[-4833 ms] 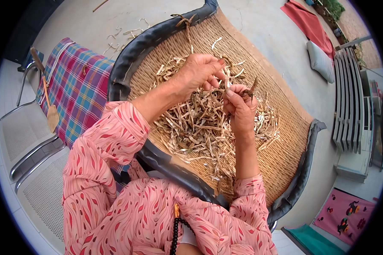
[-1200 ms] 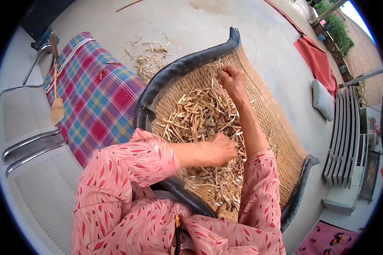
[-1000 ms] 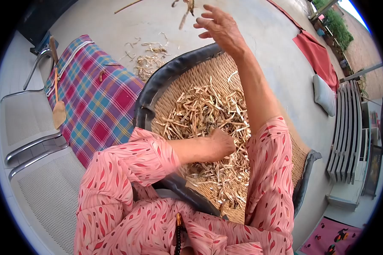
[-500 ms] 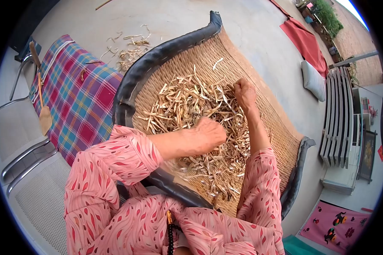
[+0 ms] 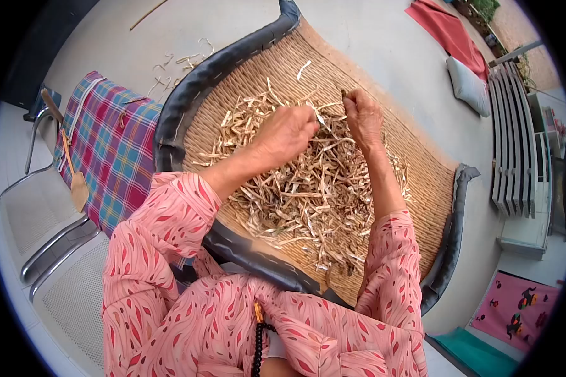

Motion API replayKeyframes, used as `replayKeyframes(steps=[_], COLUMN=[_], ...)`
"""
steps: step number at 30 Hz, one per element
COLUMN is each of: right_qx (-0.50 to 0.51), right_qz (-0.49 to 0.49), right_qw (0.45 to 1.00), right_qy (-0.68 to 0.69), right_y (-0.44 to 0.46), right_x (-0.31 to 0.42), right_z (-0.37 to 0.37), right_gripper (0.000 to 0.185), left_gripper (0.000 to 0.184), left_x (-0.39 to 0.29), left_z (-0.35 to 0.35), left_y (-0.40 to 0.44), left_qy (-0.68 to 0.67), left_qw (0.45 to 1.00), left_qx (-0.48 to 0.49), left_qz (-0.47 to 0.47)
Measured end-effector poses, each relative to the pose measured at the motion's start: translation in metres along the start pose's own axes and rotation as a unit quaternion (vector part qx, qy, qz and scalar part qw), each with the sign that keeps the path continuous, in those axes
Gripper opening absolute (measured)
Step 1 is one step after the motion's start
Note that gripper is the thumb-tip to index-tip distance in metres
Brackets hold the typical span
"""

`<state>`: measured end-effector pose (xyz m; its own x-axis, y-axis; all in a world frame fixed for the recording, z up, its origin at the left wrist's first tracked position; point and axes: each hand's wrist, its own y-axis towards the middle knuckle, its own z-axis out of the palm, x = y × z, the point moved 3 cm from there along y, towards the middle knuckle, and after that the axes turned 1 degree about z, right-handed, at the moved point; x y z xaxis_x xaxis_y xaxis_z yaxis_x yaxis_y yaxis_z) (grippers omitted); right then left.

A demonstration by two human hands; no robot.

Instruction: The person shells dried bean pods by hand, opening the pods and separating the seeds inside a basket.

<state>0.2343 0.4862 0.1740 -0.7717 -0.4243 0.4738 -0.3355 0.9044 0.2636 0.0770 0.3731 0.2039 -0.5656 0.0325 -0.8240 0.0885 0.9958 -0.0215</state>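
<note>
A woven basket tray [image 5: 270,63] with a black padded rim holds a heap of dry, pale and brown strips [image 5: 308,188]. My left hand [image 5: 286,135] is closed over the upper part of the heap, its fingertips at a pale strip. Just to its right, my right hand [image 5: 363,118] is closed in a pinch above the heap's upper right edge. A small dark bit shows at its fingertips. The two hands are close but apart. What lies inside the fingers is mostly hidden.
Metal chairs [image 5: 69,283] stand at the left, beside a plaid cloth [image 5: 116,144] with a wooden paddle [image 5: 78,188]. Loose strips [image 5: 192,61] lie on the floor beyond the tray. A grey cushion [image 5: 468,87], a red cloth [image 5: 449,31] and stacked slats [image 5: 512,141] are at the right.
My left hand has risen from the heap's middle toward its upper edge. My right hand, earlier open beyond the tray with brown bits in the air, is back over the tray and closed.
</note>
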Motion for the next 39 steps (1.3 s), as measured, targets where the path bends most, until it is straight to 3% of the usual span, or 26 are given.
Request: replayKeyframes(steps=[2, 6, 8, 9, 11, 12, 16, 20, 23, 25, 27, 28, 31, 32, 35, 39], right_qx=[-0.010, -0.035, -0.043, -0.051, -0.064, -0.057, -0.080, -0.110, -0.116, -0.071, 0.024, 0.077, 0.087, 0.094, 0.131, 0.111], right_qz=[-0.032, -0.179, -0.207, -0.200, -0.184, -0.122, -0.157, -0.175, -0.065, 0.075, 0.229, 0.228, 0.246, 0.288, 0.292, 0.310], right_qw=[0.998, 0.979, 0.970, 0.968, 0.962, 0.958, 0.954, 0.953, 0.956, 0.888, 0.732, 0.666, 0.619, 0.562, 0.507, 0.531], right_qy=[0.059, 0.094, 0.120, 0.144, 0.194, 0.254, 0.242, 0.221, 0.263, 0.448, 0.641, 0.706, 0.741, 0.770, 0.801, 0.781], right_y=[-0.013, -0.042, -0.049, -0.050, -0.053, -0.055, -0.064, -0.068, -0.071, -0.072, -0.076, -0.076, -0.079, -0.078, -0.079, -0.084], right_x=[0.021, 0.058, 0.062, 0.063, 0.065, 0.065, 0.065, 0.063, 0.063, 0.052, 0.049, 0.047, 0.044, 0.044, 0.044, 0.048], right_z=[-0.030, -0.055, -0.058, -0.059, -0.061, -0.061, -0.058, -0.060, -0.062, -0.046, -0.033, -0.026, -0.016, -0.014, -0.009, -0.006], right_gripper=[0.007, 0.006, 0.007, 0.007, 0.009, 0.011, 0.014, 0.019, 0.025, 0.024, 0.023, 0.022, 0.019, 0.015, 0.011, 0.011], left_gripper=[0.025, 0.031, 0.026, 0.023, 0.017, 0.017, 0.017, 0.015, 0.014, 0.010, 0.009, 0.007, 0.005, 0.005, 0.005, 0.004], left_x=[0.000, 0.003, 0.006, 0.003, -0.005, -0.005, -0.010, -0.016, -0.015, -0.016, -0.019, -0.020, -0.017, -0.016, -0.017, -0.017], left_z=[-0.014, -0.029, -0.015, -0.009, -0.006, -0.007, -0.013, -0.016, -0.015, -0.014, -0.014, -0.012, -0.006, -0.005, -0.003, -0.001], left_y=[0.006, 0.015, 0.012, 0.007, 0.003, 0.003, 0.000, -0.004, -0.002, -0.003, -0.003, -0.004, -0.004, -0.004, -0.005, -0.006], left_qy=[-0.121, -0.157, -0.248, -0.291, -0.296, -0.329, -0.449, -0.404, -0.389, -0.387, -0.371, -0.351, -0.317, -0.291, -0.211, -0.159], left_qw=[0.983, 0.985, 0.967, 0.951, 0.947, 0.936, 0.874, 0.891, 0.909, 0.915, 0.924, 0.933, 0.946, 0.954, 0.974, 0.985], left_qx=[-0.130, -0.063, 0.049, 0.104, 0.122, 0.125, 0.090, 0.164, 0.135, 0.101, 0.079, 0.068, 0.069, 0.065, 0.032, -0.005], left_qz=[0.052, 0.033, -0.008, -0.030, -0.013, -0.030, -0.161, -0.128, -0.072, -0.053, -0.036, -0.047, 0.017, 0.041, 0.075, 0.071])
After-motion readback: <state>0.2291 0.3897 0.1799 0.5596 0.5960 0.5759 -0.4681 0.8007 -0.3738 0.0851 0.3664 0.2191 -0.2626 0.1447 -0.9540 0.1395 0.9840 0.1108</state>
